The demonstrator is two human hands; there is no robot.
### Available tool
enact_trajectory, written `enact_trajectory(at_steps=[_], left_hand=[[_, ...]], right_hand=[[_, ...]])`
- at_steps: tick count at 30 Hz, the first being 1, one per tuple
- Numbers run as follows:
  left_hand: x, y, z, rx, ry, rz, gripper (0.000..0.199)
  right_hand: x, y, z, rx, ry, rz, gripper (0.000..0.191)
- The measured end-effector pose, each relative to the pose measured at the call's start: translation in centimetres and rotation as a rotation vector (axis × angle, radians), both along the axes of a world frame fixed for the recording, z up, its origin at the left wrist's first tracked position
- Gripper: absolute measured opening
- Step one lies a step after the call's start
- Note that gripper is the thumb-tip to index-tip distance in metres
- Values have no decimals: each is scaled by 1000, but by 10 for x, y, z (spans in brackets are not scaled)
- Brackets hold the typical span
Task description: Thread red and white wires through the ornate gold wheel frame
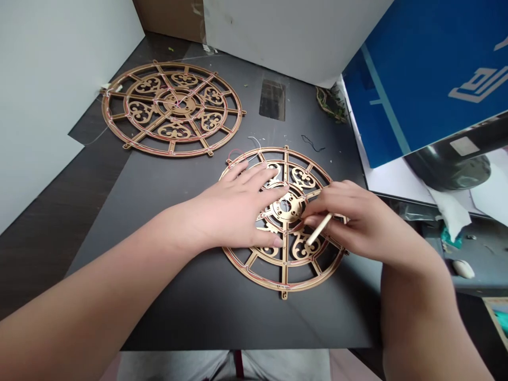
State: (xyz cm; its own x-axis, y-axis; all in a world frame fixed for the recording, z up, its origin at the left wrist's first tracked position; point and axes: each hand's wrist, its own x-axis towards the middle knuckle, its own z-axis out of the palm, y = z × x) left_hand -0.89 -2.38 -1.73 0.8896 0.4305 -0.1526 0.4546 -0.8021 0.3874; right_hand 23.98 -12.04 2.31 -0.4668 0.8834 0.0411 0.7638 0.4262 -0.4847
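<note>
A round, gold-coloured openwork frame (285,254) lies flat on the dark table, with red and white wires running along its rings and spokes. My left hand (242,203) rests on its left side, palm down and fingers spread. Over the right side, my right hand (341,217) is closed around a thin, pale stick (319,229). One end of the stick sticks out from the fingers toward me; its other end is hidden by the hand near the central ring. Loose red and white wire ends (254,148) curl up at the frame's upper left.
A second wired openwork frame (174,132) lies at the back left of the dark table (178,296). A short black wire (313,143) lies behind my right hand. White panels stand at the back and left. A blue panel (428,74) and a white computer mouse (463,269) are at right.
</note>
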Motion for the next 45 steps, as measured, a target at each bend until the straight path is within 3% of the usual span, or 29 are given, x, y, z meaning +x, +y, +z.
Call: enact_trajectory(at_steps=[3, 14, 20, 26, 31, 38, 45], left_hand=[[1, 1, -1, 7, -14, -2, 100], [-1, 8, -4, 35, -45, -18, 99], [0, 8, 4, 35, -11, -8, 97], [0, 9, 7, 38, -39, -16, 94], [1, 5, 9, 5, -72, 7, 81], [4, 3, 12, -10, -195, -35, 33], [13, 1, 8, -93, -344, -57, 21]], right_hand=[[-4, 2, -5, 46, 36, -7, 11], [-14, 5, -17, 192, 128, 4, 14], [-6, 4, -16, 162, 178, 7, 6], [5, 5, -14, 124, 176, 20, 14], [1, 5, -17, 149, 213, 11, 10], [-10, 7, -23, 227, 253, 32, 9], [-16, 9, -28, 272, 279, 42, 10]])
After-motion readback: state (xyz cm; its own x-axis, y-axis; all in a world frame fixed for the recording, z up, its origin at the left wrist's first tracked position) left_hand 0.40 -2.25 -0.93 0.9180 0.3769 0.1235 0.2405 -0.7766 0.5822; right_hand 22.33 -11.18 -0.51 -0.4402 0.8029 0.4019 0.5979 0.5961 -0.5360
